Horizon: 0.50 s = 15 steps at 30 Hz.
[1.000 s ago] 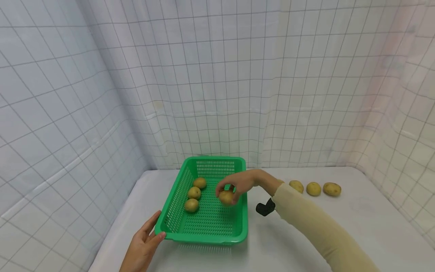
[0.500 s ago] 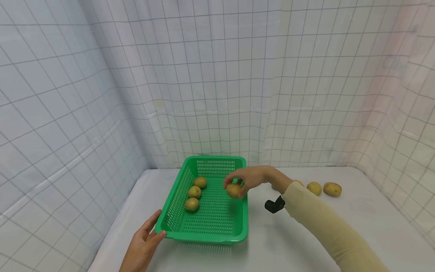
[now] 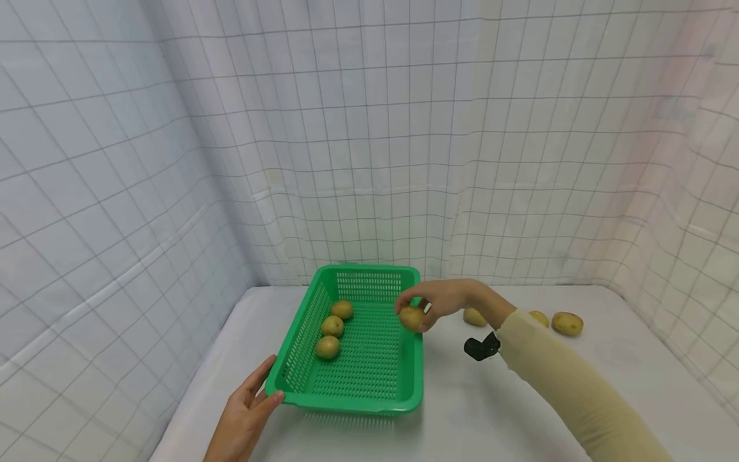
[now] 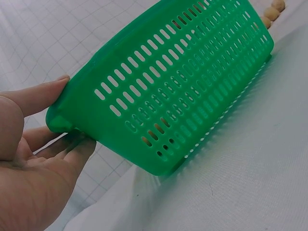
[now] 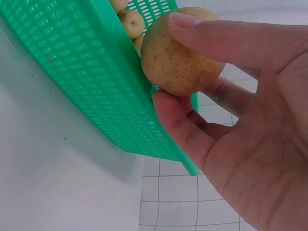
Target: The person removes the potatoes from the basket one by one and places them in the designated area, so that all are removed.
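A green plastic basket [image 3: 352, 404] with slotted walls stands on the white table. My left hand [image 3: 242, 410] holds its near left corner, thumb on the rim and fingers below, as the left wrist view shows. At the right rim, my right hand [image 3: 447, 296] pinches a potato [image 3: 411, 319] between thumb and fingers. The right wrist view has this speckled brown potato [image 5: 180, 53] close up, overlapping the basket rim. Inside the basket, three potatoes lie in a row along the left wall, the nearest potato [image 3: 328, 347] closest to me.
To the right of the basket, a potato [image 3: 475, 316], another potato [image 3: 539, 317] and a longer potato [image 3: 568, 323] lie on the table, partly behind the right arm. A black object [image 3: 482, 347] shows below the right wrist. Gridded white curtains [image 3: 369, 160] enclose the table.
My right hand has moved right with the potato, from over the basket's inside to its right rim. The left hand keeps its hold on the corner.
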### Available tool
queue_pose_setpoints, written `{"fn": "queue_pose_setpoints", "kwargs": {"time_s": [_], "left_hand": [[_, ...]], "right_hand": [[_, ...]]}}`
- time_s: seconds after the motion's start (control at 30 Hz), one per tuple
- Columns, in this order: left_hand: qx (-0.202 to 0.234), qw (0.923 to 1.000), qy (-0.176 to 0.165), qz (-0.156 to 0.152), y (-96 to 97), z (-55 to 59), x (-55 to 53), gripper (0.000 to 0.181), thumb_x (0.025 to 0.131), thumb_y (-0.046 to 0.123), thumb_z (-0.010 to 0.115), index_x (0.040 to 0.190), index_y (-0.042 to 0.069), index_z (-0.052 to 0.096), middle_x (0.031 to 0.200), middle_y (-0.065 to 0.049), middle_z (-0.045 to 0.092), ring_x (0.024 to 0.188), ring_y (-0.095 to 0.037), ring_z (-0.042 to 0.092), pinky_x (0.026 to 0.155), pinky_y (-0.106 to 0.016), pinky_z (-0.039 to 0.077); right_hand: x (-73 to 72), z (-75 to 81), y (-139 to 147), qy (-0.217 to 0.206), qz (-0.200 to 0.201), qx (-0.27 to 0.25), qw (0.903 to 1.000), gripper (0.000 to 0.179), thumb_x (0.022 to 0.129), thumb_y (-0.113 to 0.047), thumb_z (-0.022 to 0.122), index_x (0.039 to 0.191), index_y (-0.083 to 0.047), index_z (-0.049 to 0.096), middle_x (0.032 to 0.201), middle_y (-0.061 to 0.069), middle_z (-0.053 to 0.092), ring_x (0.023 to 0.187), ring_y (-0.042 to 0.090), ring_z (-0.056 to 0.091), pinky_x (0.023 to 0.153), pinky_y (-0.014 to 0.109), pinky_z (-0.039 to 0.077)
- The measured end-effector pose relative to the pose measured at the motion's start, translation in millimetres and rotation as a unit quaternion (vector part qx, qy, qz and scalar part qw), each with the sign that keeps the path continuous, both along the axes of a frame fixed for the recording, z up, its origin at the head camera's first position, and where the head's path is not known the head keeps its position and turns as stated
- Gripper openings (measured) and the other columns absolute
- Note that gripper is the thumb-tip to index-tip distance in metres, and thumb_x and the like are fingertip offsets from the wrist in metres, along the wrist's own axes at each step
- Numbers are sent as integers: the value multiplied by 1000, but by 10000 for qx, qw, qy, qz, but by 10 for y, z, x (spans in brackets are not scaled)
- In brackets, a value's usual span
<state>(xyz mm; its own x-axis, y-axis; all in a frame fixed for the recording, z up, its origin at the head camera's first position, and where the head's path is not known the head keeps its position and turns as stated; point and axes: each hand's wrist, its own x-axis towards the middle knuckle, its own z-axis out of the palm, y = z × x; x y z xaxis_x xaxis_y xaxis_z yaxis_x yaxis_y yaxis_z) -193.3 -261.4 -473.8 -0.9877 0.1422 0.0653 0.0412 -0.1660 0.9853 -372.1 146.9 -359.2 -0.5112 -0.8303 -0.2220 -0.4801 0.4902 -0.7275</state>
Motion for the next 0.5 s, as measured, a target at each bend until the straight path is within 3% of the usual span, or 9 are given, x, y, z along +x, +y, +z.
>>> {"fn": "queue_pose_setpoints", "kwargs": {"time_s": [0.27, 0.5], "left_hand": [[19, 10000, -23, 47, -12, 0, 16, 77, 105, 0, 58, 163, -6, 8, 166, -20, 7, 130, -1, 51, 104, -24, 46], [-39, 10000, -31, 62, -4, -5, 17, 77, 105, 2, 59, 163, -5, 8, 167, -20, 5, 131, -1, 50, 105, -24, 46]], "right_hand": [[7, -23, 125, -218, -306, -45, 9993, 52, 89, 1, 78, 133, -22, 64, 138, 1, 53, 119, 28, 57, 92, 41, 56], [30, -56, 304, -88, -446, 10, 9990, 51, 88, -1, 77, 134, -17, 63, 137, -1, 55, 123, 29, 55, 95, 42, 54]]}}
